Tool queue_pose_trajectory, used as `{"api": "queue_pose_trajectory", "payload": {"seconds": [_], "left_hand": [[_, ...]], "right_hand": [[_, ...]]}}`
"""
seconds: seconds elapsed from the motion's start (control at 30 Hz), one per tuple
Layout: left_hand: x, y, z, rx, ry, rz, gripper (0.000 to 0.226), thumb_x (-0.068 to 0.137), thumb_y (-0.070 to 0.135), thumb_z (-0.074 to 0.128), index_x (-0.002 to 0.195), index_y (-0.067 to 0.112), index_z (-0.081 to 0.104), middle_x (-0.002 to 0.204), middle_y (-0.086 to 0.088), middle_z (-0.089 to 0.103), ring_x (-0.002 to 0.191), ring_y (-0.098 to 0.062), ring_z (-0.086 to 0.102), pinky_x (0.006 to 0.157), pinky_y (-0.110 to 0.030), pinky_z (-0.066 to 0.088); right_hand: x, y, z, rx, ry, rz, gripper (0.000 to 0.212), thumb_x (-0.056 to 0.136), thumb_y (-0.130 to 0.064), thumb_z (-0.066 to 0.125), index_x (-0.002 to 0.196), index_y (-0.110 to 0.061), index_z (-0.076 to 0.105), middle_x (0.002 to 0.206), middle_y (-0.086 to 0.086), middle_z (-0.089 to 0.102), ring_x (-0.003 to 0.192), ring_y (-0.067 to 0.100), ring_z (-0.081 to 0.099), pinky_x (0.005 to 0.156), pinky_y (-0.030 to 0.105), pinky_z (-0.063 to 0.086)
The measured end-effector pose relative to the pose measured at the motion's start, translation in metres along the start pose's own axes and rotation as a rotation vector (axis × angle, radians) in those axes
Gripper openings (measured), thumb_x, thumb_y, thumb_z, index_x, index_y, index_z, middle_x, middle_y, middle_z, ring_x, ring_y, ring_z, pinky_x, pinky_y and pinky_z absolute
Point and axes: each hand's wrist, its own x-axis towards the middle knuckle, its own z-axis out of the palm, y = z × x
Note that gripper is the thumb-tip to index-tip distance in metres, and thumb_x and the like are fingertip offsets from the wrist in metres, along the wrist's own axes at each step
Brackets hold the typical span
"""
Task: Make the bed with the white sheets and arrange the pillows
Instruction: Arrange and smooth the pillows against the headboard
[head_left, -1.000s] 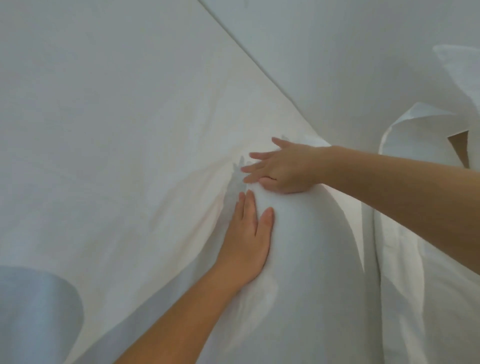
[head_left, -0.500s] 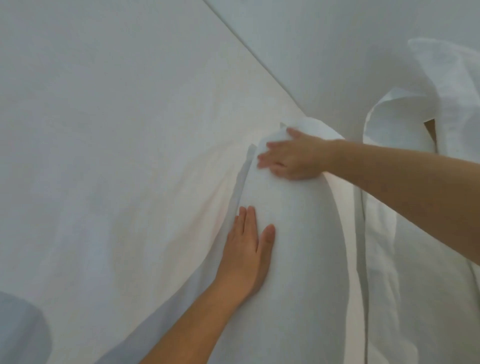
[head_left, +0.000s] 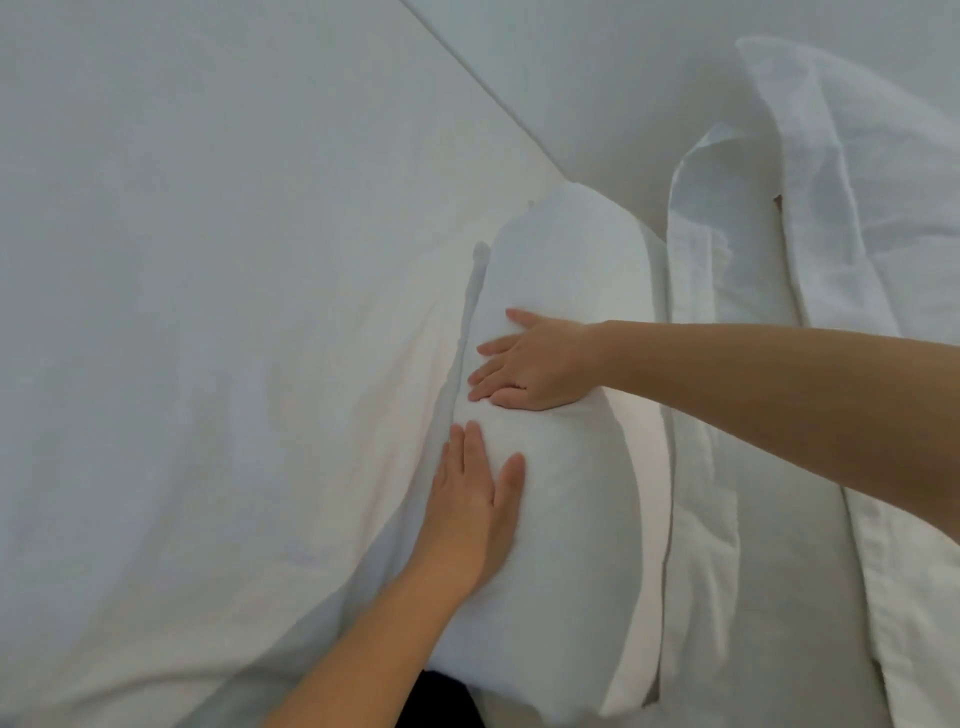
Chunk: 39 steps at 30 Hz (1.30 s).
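A plump white pillow (head_left: 561, 270) lies lengthwise down the middle of the view on the white bed sheet (head_left: 208, 260). My left hand (head_left: 475, 504) lies flat on the pillow's left side, fingers straight and pointing away from me. My right hand (head_left: 530, 364) reaches in from the right and presses flat on the pillow's top just beyond the left hand, fingers spread to the left. A second white pillow (head_left: 727, 249) stands right of the first one.
More white bedding (head_left: 857, 208) is bunched at the far right. A white wall or headboard surface (head_left: 597, 78) rises behind the pillows. A dark gap (head_left: 431, 701) shows at the bottom edge below the pillow.
My right hand slid from the pillow's far end toward me, close to the left hand. More of the pillow's far end shows. The left hand kept its place on the pillow's side.
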Motion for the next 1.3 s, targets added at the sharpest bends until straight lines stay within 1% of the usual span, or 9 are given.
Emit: {"api": "queue_pose_trajectory", "payload": {"seconds": [0.43,0.6,0.67,0.73,0.8,0.9,1.03,1.13,1.3], "left_hand": [[-0.092,-0.005,0.001,0.151,-0.181,-0.06,0.082,0.098,0.059,0.023,0.153,0.013,-0.016,0.161,-0.008,-0.018,0.149,-0.021,-0.011,0.12,-0.035,0.0],[-0.103,-0.012,-0.004,0.165,-0.258,-0.038,0.075,0.102,0.051,0.025,0.154,0.01,-0.011,0.162,-0.006,-0.015,0.149,-0.015,-0.013,0.119,-0.031,-0.003],[-0.106,-0.011,-0.009,0.093,-0.255,-0.042,0.068,0.103,0.045,0.026,0.155,0.011,-0.003,0.163,-0.002,0.0,0.15,-0.016,-0.002,0.119,-0.03,0.003],[-0.101,-0.006,-0.012,-0.011,-0.208,-0.084,0.06,0.103,0.045,0.028,0.154,0.017,0.014,0.158,0.0,0.023,0.147,-0.021,0.021,0.119,-0.033,0.016],[-0.095,-0.003,-0.009,-0.064,-0.142,-0.13,0.062,0.101,0.052,0.028,0.153,0.018,0.02,0.155,-0.004,0.032,0.141,-0.022,0.033,0.118,-0.04,0.024],[-0.087,0.006,0.008,-0.108,-0.061,-0.2,0.085,0.089,0.073,0.023,0.155,0.021,0.012,0.16,-0.005,0.021,0.145,-0.024,0.026,0.119,-0.043,0.019],[-0.083,0.008,0.027,-0.107,0.023,-0.24,0.075,0.097,0.062,0.019,0.155,0.02,-0.003,0.163,-0.006,0.006,0.149,-0.027,0.012,0.121,-0.045,0.011],[-0.071,-0.001,0.025,-0.144,0.076,-0.128,0.073,0.098,0.061,0.02,0.156,0.02,0.005,0.162,-0.005,0.015,0.147,-0.024,0.019,0.121,-0.044,0.015],[-0.07,0.007,0.042,-0.142,0.106,0.082,0.06,0.104,0.046,0.014,0.155,0.02,-0.005,0.163,0.003,-0.005,0.15,-0.013,-0.005,0.122,-0.043,0.0]], "right_hand": [[-0.057,-0.088,0.037,0.092,0.134,0.008,0.051,0.102,-0.053,0.012,0.152,-0.044,0.02,0.161,-0.021,0.011,0.151,0.014,-0.005,0.117,0.053,-0.014],[-0.084,-0.116,0.045,0.218,0.253,0.057,0.048,0.104,-0.048,0.016,0.147,-0.04,0.035,0.157,-0.02,0.026,0.15,0.011,0.006,0.119,0.049,-0.01],[-0.094,-0.123,0.051,0.358,0.425,0.234,0.047,0.105,-0.045,0.02,0.146,-0.035,0.04,0.156,-0.017,0.031,0.149,0.011,0.012,0.119,0.049,-0.004],[-0.102,-0.136,0.064,0.512,0.598,0.537,0.05,0.104,-0.046,0.023,0.151,-0.031,0.03,0.161,-0.009,0.021,0.151,0.016,0.007,0.119,0.052,0.0],[-0.106,-0.159,0.082,0.747,0.71,0.801,0.056,0.103,-0.047,0.024,0.155,-0.027,0.017,0.164,-0.002,0.007,0.151,0.021,-0.001,0.119,0.052,0.002],[-0.103,-0.193,0.102,0.981,0.836,0.939,0.062,0.103,-0.047,0.026,0.157,-0.022,0.009,0.165,0.002,-0.004,0.151,0.025,-0.008,0.121,0.045,-0.001],[-0.093,-0.198,0.109,1.034,0.931,0.9,0.06,0.104,-0.045,0.024,0.157,-0.022,0.008,0.164,0.003,-0.006,0.15,0.024,-0.011,0.119,0.043,-0.006],[-0.095,-0.196,0.114,1.069,1.014,0.866,0.058,0.105,-0.038,0.023,0.157,-0.017,0.008,0.165,0.001,-0.002,0.151,0.022,-0.009,0.12,0.04,-0.003],[-0.085,-0.206,0.115,1.014,1.109,0.894,0.054,0.105,-0.032,0.024,0.156,-0.018,0.015,0.164,-0.004,0.005,0.151,0.018,-0.005,0.12,0.04,-0.004]]}}
